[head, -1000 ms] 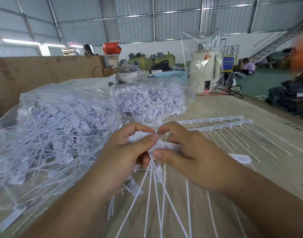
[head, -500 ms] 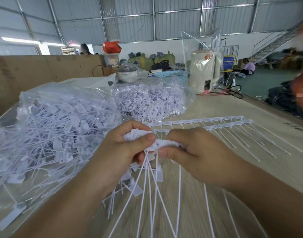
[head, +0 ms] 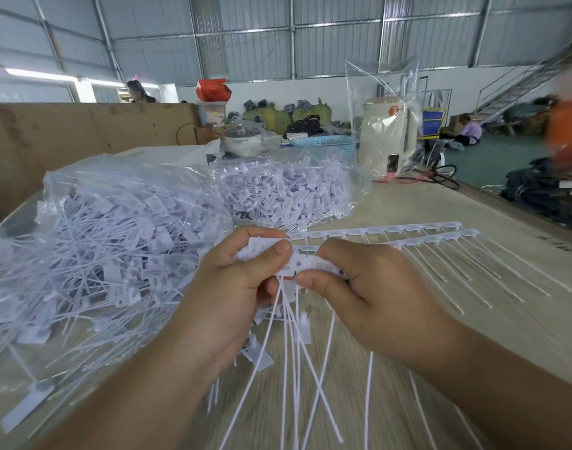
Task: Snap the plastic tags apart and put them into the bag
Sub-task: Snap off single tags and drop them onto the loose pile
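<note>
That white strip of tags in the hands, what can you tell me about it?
The strip of tags looks like thin white plastic: flat tag heads with small round holes, joined side by side, and long slim tails hanging down toward the wooden table. It is held above the table, the left hand and right hand pinching adjoining heads.

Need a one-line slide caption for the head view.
Left hand and right hand pinch a strip of white plastic tags beside a clear bag filled with separated tags.
</note>
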`<act>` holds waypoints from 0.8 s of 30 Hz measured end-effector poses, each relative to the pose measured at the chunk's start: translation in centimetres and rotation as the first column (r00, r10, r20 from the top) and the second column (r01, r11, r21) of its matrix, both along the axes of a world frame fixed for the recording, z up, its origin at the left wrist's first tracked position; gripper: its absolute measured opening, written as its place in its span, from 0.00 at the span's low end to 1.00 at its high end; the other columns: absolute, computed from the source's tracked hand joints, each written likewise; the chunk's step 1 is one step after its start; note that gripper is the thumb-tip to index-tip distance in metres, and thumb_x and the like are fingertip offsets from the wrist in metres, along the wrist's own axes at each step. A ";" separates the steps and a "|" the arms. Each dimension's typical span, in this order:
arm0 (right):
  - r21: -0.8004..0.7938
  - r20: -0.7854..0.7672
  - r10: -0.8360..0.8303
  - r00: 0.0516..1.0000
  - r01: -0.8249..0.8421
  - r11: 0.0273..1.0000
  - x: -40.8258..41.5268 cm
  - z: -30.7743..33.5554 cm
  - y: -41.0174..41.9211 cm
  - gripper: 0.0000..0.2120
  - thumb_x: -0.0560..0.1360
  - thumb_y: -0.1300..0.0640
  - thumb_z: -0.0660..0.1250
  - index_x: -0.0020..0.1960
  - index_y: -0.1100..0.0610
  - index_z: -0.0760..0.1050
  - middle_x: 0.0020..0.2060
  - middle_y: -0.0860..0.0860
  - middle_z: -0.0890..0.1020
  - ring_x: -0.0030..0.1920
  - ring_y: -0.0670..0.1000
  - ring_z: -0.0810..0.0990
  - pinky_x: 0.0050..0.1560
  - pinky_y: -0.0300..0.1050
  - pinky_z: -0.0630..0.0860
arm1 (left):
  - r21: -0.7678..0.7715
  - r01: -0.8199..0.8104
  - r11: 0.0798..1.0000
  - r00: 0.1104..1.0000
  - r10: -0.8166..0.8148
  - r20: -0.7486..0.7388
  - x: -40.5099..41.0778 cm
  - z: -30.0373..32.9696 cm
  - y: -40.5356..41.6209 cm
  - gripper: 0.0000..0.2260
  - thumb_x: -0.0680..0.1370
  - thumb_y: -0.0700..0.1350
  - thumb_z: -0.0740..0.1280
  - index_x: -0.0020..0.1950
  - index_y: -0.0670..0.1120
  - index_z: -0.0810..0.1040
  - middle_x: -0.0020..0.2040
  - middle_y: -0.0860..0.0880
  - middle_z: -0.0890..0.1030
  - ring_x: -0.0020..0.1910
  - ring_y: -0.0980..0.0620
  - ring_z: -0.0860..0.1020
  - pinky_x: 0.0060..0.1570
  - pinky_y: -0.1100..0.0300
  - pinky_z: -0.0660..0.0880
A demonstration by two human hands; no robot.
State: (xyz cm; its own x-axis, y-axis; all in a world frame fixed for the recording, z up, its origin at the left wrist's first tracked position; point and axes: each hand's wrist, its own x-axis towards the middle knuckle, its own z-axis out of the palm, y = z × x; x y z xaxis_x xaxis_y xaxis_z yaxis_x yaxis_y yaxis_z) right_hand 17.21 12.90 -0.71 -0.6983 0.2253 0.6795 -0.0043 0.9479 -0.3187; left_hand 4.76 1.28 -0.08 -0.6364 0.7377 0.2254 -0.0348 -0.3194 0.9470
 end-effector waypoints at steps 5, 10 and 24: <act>-0.023 -0.026 0.000 1.000 -0.001 1.000 -0.1 -0.2 -0.1 0.19 0.76 0.43 0.61 0.36 0.57 0.71 0.25 0.44 0.66 0.26 0.48 0.67 0.27 0.46 0.65 | 0.007 -0.006 1.000 0.998 0.005 0.069 0.3 0.1 0.2 0.05 0.62 0.44 0.73 0.37 0.50 0.85 0.31 0.48 0.77 0.23 0.56 0.69 0.24 0.66 0.70; -0.039 -0.087 0.029 0.996 -0.033 0.999 -0.2 0.0 -0.5 0.18 0.77 0.46 0.63 0.34 0.56 0.67 0.24 0.44 0.65 0.25 0.48 0.66 0.26 0.47 0.65 | 0.008 0.023 1.000 0.980 -0.025 0.197 0.6 0.2 0.4 0.07 0.64 0.43 0.73 0.41 0.47 0.83 0.31 0.48 0.76 0.23 0.56 0.67 0.21 0.63 0.69; -0.013 -0.191 0.049 0.980 -0.053 0.999 -0.5 0.0 -0.5 0.20 0.78 0.48 0.63 0.34 0.40 0.55 0.23 0.40 0.60 0.26 0.39 0.63 0.29 0.34 0.57 | -0.003 0.141 0.990 0.916 -0.130 0.381 0.9 -0.2 0.8 0.08 0.66 0.43 0.71 0.43 0.45 0.79 0.26 0.52 0.74 0.22 0.59 0.67 0.23 0.67 0.71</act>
State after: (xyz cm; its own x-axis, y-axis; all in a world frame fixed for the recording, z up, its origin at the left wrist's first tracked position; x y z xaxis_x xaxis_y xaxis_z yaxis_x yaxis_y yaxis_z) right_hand 16.69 12.36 -0.69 -0.5672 0.2062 0.7974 -0.1150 0.9388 -0.3246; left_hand 5.71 2.09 -0.26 -0.5634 0.8254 -0.0358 -0.4335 -0.2584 0.8633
